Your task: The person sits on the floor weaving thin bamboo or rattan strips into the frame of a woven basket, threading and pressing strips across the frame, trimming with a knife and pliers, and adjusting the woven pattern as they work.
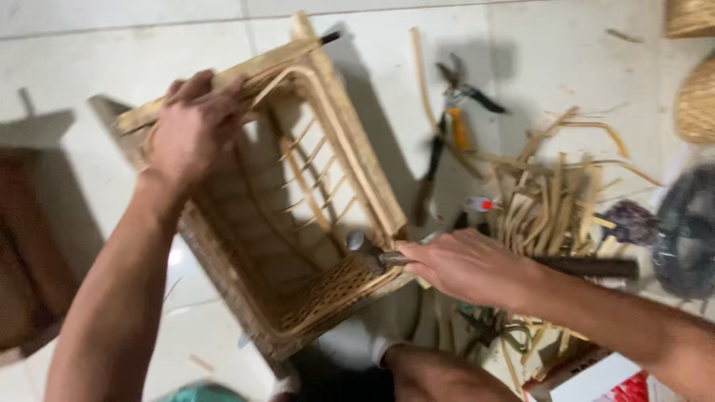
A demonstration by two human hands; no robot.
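the square woven rattan basket with a pale cane rim [298, 223] lies tipped on the white tiled floor [112, 45], its open mouth facing up toward the camera. the left hand [195, 126] is clamped over the far rim corner, fingers curled round the cane, pinning the frame. the right hand [465, 264] is closed round a dark-handled hammer with a small metal head [365, 246], and the head sits at the near rim corner, touching or just off the cane; blur hides which. to do this well, i judge the left grip should stay firm so the frame does not skid on the tile, and the taps should be short and square to the rim, well clear of the holding fingers. a heap of cut cane strips [547, 201] and orange-handled pruning shears [456, 112] lie just beyond the right wrist.
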